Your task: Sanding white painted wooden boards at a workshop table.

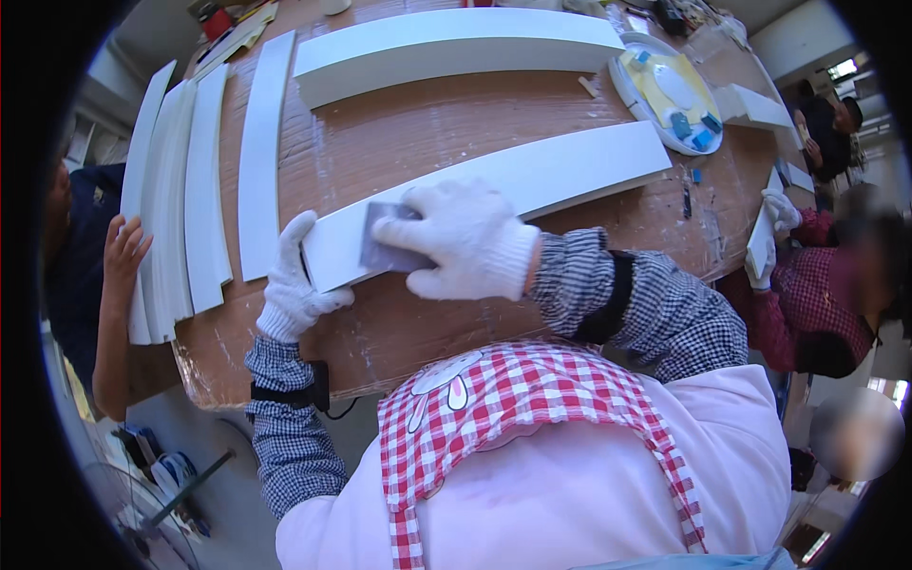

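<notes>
A long white board (579,171) lies across the table in front of me, slanting up to the right. My left hand (290,290), in a white knit glove, grips its left end, the thumb at the lower corner and the fingers along the end edge. My right hand (465,242), gloved alike, presses a grey sanding block (385,255) flat on the board's top face near that end. Its fingers are a little blurred.
Behind lies a thick white board (456,47); at left, an upright white board (264,157) and several stacked strips (166,209). An oval white tray (622,81) holds blue pieces. A person's bare hand (125,249) touches the strips; a gloved co-worker (817,294) handles a white piece at right.
</notes>
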The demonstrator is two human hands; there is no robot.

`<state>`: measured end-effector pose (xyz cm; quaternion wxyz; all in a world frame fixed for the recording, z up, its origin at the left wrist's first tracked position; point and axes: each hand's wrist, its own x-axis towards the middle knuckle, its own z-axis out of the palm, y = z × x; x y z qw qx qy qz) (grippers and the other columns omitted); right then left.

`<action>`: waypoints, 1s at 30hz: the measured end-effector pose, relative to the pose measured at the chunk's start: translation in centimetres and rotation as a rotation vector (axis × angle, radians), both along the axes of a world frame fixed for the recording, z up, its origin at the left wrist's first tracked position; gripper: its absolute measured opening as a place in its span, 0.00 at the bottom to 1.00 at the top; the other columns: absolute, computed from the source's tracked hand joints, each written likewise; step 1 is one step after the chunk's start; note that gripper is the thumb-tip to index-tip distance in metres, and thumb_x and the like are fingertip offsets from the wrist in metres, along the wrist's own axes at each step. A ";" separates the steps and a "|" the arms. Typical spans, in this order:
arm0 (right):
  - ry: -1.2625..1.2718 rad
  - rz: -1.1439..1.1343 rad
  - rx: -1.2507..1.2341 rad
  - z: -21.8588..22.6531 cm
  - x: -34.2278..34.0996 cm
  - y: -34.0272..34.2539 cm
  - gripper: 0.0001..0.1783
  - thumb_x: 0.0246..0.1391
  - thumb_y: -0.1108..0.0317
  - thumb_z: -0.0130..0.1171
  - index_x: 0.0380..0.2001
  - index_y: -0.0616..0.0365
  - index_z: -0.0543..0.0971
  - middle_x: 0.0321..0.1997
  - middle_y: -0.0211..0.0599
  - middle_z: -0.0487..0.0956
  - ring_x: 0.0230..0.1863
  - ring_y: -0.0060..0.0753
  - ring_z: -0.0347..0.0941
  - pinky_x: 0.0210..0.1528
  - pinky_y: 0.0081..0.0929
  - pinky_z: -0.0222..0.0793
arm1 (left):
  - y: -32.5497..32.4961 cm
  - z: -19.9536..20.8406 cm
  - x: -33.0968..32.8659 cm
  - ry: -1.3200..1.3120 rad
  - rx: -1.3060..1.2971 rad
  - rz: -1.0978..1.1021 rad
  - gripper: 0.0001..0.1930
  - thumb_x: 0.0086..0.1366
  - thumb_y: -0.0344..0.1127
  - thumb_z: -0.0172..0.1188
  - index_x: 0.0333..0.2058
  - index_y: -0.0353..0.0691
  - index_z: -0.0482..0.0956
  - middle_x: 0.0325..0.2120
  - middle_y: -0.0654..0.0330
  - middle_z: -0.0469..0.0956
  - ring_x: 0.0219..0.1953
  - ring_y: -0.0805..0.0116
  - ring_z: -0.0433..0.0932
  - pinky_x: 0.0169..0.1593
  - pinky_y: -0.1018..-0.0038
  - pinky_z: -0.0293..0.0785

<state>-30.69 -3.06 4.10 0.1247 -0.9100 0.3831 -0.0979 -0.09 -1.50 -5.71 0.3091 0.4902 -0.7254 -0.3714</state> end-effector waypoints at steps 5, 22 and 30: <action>0.154 -0.836 -0.366 -1.9 -20.9 0.9 0.35 0.49 0.45 0.63 0.60 0.47 0.80 0.53 0.51 0.82 0.49 0.55 0.81 0.56 0.46 0.75 | -0.3 0.6 -0.2 -0.059 -0.024 0.031 0.60 0.36 0.39 0.83 0.69 0.44 0.58 0.55 0.54 0.70 0.58 0.57 0.72 0.64 0.65 0.72; 0.289 -1.209 -0.118 1.1 -29.3 -0.5 0.37 0.52 0.40 0.58 0.62 0.47 0.77 0.56 0.55 0.80 0.57 0.52 0.77 0.61 0.44 0.70 | 0.4 0.0 0.2 0.036 0.032 0.107 0.60 0.40 0.37 0.78 0.73 0.41 0.53 0.63 0.54 0.71 0.63 0.57 0.71 0.69 0.65 0.67; 0.033 -0.418 -0.284 0.8 -19.4 0.3 0.33 0.45 0.60 0.70 0.57 0.59 0.79 0.53 0.53 0.80 0.54 0.56 0.77 0.59 0.43 0.72 | 0.0 1.0 -0.8 -0.026 0.090 0.142 0.60 0.37 0.36 0.82 0.71 0.41 0.57 0.60 0.54 0.72 0.64 0.58 0.71 0.68 0.65 0.68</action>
